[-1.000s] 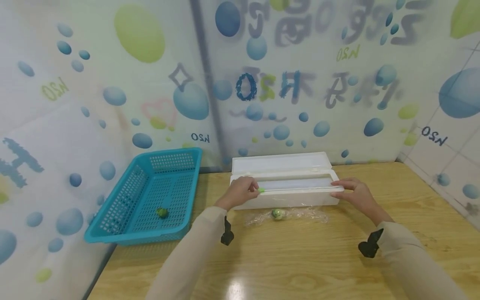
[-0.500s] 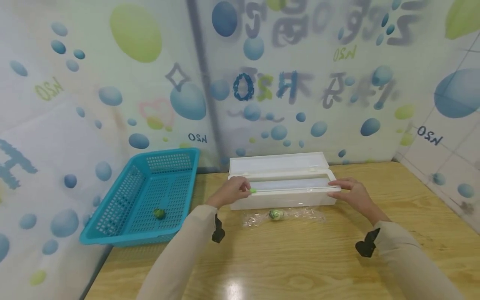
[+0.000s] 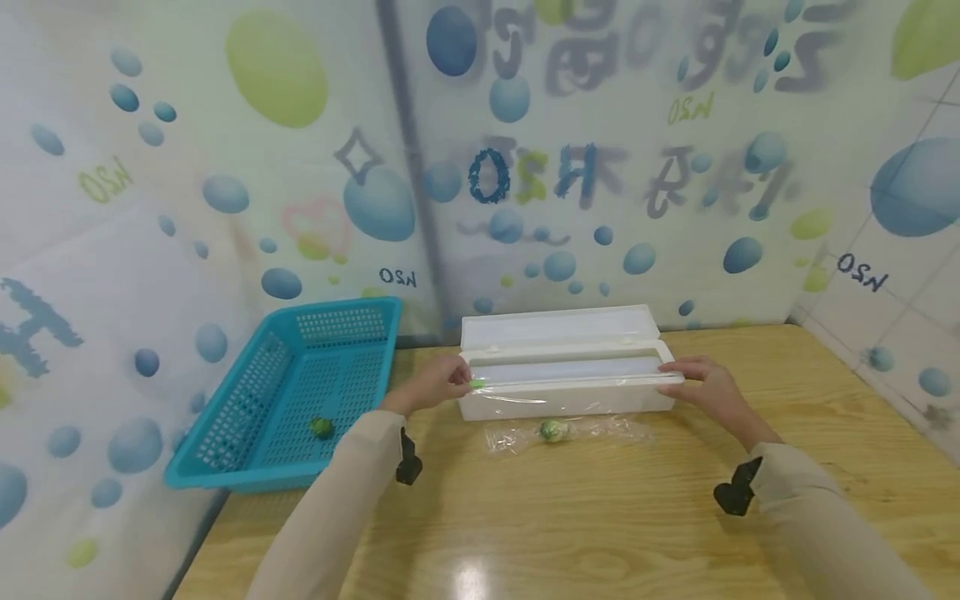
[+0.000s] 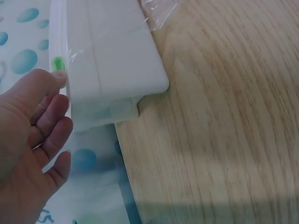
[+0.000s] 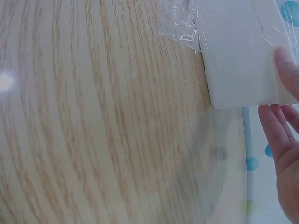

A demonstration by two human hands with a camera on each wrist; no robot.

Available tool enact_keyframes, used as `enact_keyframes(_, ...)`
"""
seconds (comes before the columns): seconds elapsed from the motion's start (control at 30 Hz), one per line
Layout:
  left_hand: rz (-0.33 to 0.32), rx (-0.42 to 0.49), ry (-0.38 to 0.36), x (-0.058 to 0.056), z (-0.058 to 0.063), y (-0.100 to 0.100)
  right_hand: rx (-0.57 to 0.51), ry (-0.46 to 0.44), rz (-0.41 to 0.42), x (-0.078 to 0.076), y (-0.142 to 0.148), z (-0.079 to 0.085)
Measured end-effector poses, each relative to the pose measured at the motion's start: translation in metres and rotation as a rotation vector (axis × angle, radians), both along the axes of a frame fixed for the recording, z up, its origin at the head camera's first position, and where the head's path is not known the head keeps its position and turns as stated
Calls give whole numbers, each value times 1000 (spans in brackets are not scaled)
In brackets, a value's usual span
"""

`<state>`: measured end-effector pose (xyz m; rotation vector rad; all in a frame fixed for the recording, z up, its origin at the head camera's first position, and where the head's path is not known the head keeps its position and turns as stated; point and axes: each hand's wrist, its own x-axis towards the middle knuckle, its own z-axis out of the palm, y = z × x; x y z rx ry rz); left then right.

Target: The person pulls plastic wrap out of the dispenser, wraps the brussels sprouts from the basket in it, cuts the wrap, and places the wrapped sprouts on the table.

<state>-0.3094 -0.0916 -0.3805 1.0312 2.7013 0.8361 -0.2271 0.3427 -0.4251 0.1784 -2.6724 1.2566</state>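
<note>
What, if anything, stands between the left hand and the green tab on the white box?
Nothing visible does: the fingers of the left hand touch the green tab near the left end of the white box. The small green ball lies in front, out of the way.

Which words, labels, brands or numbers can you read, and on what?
"H2O", mirrored, several times on the wall covering.
"H", large, near its left edge.
Its big grey characters: too blurred to read.
White box, blue basket: no readable text.
</note>
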Motion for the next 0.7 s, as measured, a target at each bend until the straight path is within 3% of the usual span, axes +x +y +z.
enact_keyframes(0.13,9,14,-31,1,2,-10,4,5,-9,-1,-2,-1)
enact_keyframes(0.27,-2,-11,-14,2,4,-13,-6,-2,-5,-3,-3,-2)
enact_keyframes(0.5,69,-62,-17,6,9,-9,-18,-4,0,0,-4,-1)
enact_keyframes(0.7,111,-121,113,14,14,4,-49,-23,-2,4,-5,0)
